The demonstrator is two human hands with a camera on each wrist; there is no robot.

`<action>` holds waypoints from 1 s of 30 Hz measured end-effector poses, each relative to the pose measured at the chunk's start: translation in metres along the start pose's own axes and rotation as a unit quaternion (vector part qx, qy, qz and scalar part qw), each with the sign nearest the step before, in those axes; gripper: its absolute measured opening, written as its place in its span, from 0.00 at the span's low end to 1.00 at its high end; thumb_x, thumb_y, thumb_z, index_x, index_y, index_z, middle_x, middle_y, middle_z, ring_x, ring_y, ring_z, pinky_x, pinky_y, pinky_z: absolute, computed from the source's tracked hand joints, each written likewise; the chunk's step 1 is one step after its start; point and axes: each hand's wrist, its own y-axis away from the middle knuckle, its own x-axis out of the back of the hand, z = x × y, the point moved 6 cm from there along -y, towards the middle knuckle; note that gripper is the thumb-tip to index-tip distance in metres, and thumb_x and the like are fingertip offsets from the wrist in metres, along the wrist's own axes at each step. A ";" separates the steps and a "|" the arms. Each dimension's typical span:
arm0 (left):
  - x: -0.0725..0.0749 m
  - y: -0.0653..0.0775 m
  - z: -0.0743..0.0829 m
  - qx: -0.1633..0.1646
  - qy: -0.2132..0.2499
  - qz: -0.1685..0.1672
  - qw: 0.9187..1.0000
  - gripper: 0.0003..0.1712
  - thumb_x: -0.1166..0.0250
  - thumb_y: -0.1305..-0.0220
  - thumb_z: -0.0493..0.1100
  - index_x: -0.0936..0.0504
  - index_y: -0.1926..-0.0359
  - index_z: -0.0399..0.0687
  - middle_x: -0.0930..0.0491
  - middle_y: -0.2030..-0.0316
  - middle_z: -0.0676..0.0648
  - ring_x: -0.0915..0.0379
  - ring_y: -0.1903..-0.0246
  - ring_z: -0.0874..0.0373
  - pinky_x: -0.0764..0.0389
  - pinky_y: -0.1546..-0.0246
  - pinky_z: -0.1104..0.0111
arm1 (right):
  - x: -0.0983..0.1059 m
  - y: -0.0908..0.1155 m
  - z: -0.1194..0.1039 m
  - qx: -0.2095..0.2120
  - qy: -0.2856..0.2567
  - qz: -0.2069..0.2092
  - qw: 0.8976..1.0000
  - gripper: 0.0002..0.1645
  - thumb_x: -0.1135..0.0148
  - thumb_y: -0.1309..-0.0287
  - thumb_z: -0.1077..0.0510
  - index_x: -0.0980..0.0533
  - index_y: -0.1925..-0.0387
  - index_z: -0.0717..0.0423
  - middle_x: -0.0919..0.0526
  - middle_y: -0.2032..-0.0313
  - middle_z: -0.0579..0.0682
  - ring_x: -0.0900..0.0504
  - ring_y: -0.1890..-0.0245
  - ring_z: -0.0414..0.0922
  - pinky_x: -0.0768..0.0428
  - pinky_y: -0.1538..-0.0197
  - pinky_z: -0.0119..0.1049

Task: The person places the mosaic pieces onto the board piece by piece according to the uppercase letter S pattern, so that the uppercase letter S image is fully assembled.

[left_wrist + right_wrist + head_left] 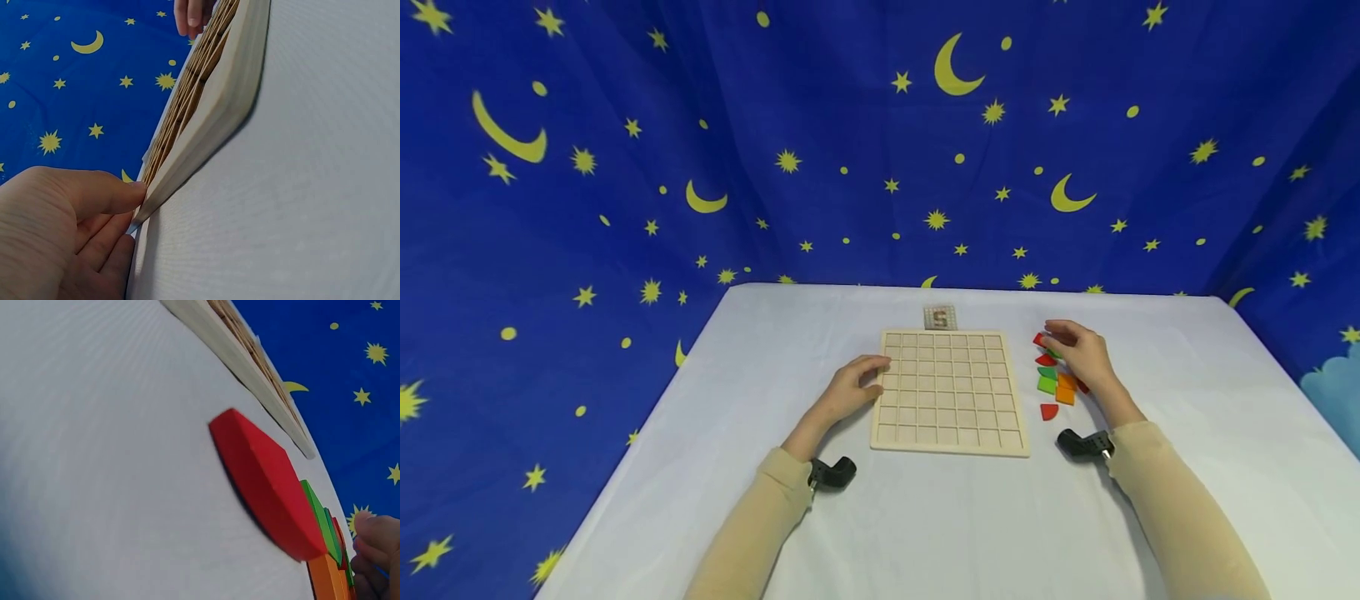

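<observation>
A pale wooden grid board with square cells lies on the white table. My left hand rests at its left edge, thumb and fingers spread apart. The thumb touches the rim in the left wrist view. My right hand is over the far end of a small group of coloured pieces, thumb and index finger apart beside a red piece. Nearer are a green square, an orange piece and a red quarter-round piece, large in the right wrist view. The hand hides part of the group.
Behind the board lies a small patterned tile with a figure like a 5 or S. A blue cloth with yellow stars and moons hangs around the table. Black wrist mounts sit at both cuffs.
</observation>
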 end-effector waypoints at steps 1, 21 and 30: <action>0.000 0.000 0.000 -0.001 0.001 0.000 1.000 0.27 0.38 0.43 0.27 0.27 0.40 0.36 0.29 0.42 0.40 0.34 0.40 0.48 0.35 0.37 0.67 | -0.001 0.000 0.001 0.002 0.003 -0.001 1.000 0.27 0.42 0.36 0.51 0.29 0.41 0.61 0.25 0.46 0.62 0.26 0.47 0.58 0.28 0.42 0.54; -0.001 0.000 -0.001 0.000 -0.002 -0.001 1.000 0.27 0.38 0.43 0.27 0.27 0.41 0.36 0.29 0.42 0.41 0.35 0.40 0.48 0.35 0.37 0.65 | -0.009 -0.004 -0.004 0.049 0.101 0.013 0.994 0.20 0.39 0.39 0.58 0.25 0.47 0.64 0.23 0.50 0.65 0.28 0.47 0.62 0.35 0.40 0.61; -0.001 0.000 -0.002 0.006 -0.006 -0.001 1.000 0.27 0.37 0.42 0.28 0.27 0.40 0.37 0.29 0.42 0.42 0.35 0.39 0.50 0.36 0.36 0.66 | -0.006 -0.003 -0.009 0.043 0.090 0.024 0.995 0.20 0.39 0.39 0.59 0.25 0.47 0.64 0.22 0.50 0.64 0.28 0.47 0.61 0.33 0.40 0.59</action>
